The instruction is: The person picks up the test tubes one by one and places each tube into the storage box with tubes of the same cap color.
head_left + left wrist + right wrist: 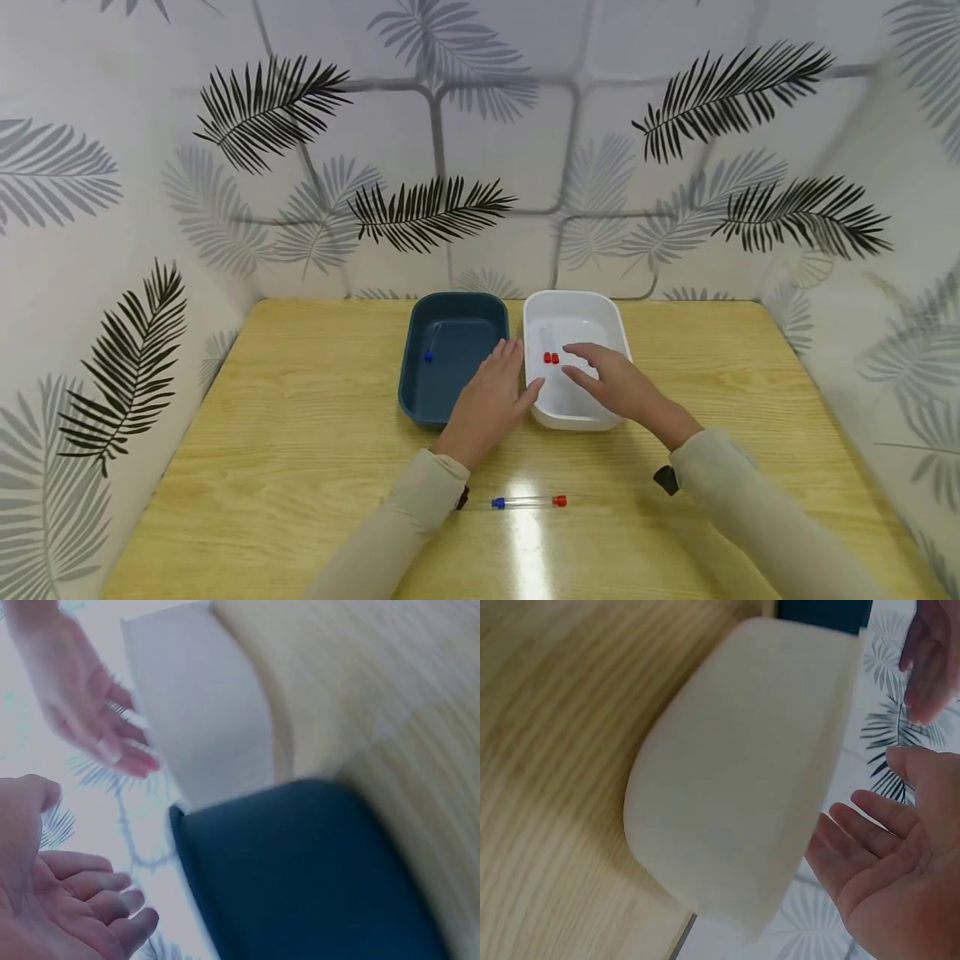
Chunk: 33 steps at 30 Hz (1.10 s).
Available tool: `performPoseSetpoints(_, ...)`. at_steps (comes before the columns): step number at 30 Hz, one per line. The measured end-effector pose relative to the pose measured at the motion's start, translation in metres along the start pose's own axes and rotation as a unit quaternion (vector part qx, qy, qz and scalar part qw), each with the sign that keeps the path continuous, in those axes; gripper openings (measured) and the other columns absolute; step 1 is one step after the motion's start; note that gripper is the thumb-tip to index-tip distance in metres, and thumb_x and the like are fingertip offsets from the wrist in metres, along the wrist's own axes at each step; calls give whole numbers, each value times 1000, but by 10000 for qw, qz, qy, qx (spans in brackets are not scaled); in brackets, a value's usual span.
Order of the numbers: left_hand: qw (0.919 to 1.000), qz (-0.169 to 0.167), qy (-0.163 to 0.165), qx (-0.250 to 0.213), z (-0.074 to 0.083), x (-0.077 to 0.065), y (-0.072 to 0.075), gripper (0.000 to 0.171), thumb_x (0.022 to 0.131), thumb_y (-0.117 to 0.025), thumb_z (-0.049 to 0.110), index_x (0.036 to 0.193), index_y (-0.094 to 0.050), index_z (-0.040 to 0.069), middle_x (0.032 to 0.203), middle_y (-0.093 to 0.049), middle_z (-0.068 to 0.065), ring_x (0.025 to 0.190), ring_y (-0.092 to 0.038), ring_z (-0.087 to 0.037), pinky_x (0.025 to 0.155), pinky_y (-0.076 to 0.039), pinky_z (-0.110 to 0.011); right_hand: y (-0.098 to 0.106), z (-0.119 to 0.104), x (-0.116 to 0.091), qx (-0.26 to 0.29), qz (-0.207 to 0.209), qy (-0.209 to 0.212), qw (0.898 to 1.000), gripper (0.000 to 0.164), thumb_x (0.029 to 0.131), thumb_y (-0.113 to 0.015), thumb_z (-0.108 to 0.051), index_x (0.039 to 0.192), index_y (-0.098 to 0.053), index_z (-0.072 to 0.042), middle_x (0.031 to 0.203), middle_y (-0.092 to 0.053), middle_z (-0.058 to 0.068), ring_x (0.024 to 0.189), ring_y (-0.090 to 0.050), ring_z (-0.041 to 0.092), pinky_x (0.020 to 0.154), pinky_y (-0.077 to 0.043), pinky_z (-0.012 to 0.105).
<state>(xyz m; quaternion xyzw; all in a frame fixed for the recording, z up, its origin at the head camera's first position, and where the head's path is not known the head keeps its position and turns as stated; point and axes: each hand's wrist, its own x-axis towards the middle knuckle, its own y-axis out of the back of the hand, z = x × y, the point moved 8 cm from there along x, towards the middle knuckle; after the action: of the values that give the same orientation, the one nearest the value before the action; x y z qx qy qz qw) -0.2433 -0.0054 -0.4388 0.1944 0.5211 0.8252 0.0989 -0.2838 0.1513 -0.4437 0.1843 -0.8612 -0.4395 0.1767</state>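
Note:
In the head view my left hand [491, 400] hovers over the right side of a dark blue tray [408, 392], its fingers extended and holding nothing. Over the right side of a white tray [577, 421] is my right hand [618, 383], thumb and fingers apart with nothing between them. Two red-capped clear tubes [551, 358] lie side by side in the white tray, left of the right fingertips. Inside the dark tray rests a clear tube with a blue cap [429, 355]. Both wrist views show the palms bare.
On the wooden table [300, 417], nearer me than the trays, lie clear tubes with a blue cap [498, 503] at the left end and a red cap [559, 501] at the right. A leaf-patterned curtain [502, 167] stands behind the table.

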Motion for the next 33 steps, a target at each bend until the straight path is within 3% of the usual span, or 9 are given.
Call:
performPoseSetpoints(4, 9995, 288, -87, -47, -2, -20, 21, 54, 98, -40, 42, 139, -44, 7, 141, -42, -7, 130, -37, -17, 99, -39, -37, -12, -12, -5, -263, -60, 128, 9996, 55, 93, -57, -36, 135, -47, -1, 134, -49, 15, 125, -44, 29, 102, -35, 46)
performPoseSetpoints(9, 9965, 771, -319, -90, -3, -46, 43, 36, 97, -48, 32, 121, -62, 11, 119, -63, -3, 103, -62, -16, 82, -51, -32, -26, -25, -9, -572, -213, 337, 9976, 65, 93, -52, -44, 141, -39, -3, 143, -38, 14, 133, -33, 28, 104, -31, 45)
performPoseSetpoints(13, 9952, 875, -430, -84, -5, -62, 52, 29, 96, -52, 28, 114, -67, 11, 109, -67, -1, 92, -65, -13, 76, -53, -29, -35, -30, -10, -754, -340, 365, 9959, 68, 92, -52, -47, 143, -35, -5, 147, -33, 12, 135, -27, 27, 104, -30, 45)
performPoseSetpoints(17, 9953, 872, -421, -68, -14, -74, 53, 29, 95, -54, 27, 116, -66, 11, 111, -66, -2, 92, -65, -13, 75, -53, -26, -43, -33, -10, -845, -378, 349, 9951, 66, 92, -55, -42, 142, -36, -4, 147, -33, 11, 135, -28, 25, 105, -31, 44)
performPoseSetpoints(20, 9937, 1032, -430, 33, -26, -81, 54, 33, 93, -57, 26, 121, -62, 9, 119, -62, -5, 102, -62, -16, 78, -52, -27, -48, -36, -11, -875, -432, 317, 9947, 66, 92, -56, -42, 142, -37, -4, 147, -33, 12, 135, -28, 25, 104, -31, 45)
performPoseSetpoints(23, 9931, 1133, -271, 155, -46, -85, 53, 42, 92, -59, 29, 127, -56, 6, 130, -54, -9, 119, -51, -20, 89, -48, -34, -53, -42, -13, -918, -488, 368, 9939, 65, 92, -54, -43, 142, -37, -5, 147, -33, 11, 136, -27, 24, 104, -32, 44)
performPoseSetpoints(27, 9968, 717, 242, 262, -77, -83, 48, 61, 93, -53, 43, 139, -42, 4, 144, -37, -13, 135, -29, -25, 104, -31, -43, -55, -56, -20, -1070, -330, 750, 9909, 60, 93, -56, -38, 140, -41, -4, 145, -37, 10, 135, -29, 24, 102, -35, 43)
performPoseSetpoints(30, 9971, 357, 555, 386, -94, -82, 43, 76, 92, -45, 56, 145, -29, 3, 150, -23, -14, 139, -16, -28, 108, -23, -46, -57, -68, -30, -1194, -174, 1207, 9853, 54, 91, -61, -30, 137, -46, -4, 141, -43, 12, 131, -36, 24, 97, -40, 42)
performPoseSetpoints(33, 9960, 214, 674, 550, -105, -83, 39, 87, 89, -37, 65, 147, -21, 3, 153, -15, -14, 140, -9, -29, 109, -20, -48, -60, -80, -42, -1159, -68, 1736, 9780, 50, 88, -65, -20, 133, -50, -3, 136, -48, 14, 127, -42, 26, 95, -42, 41)
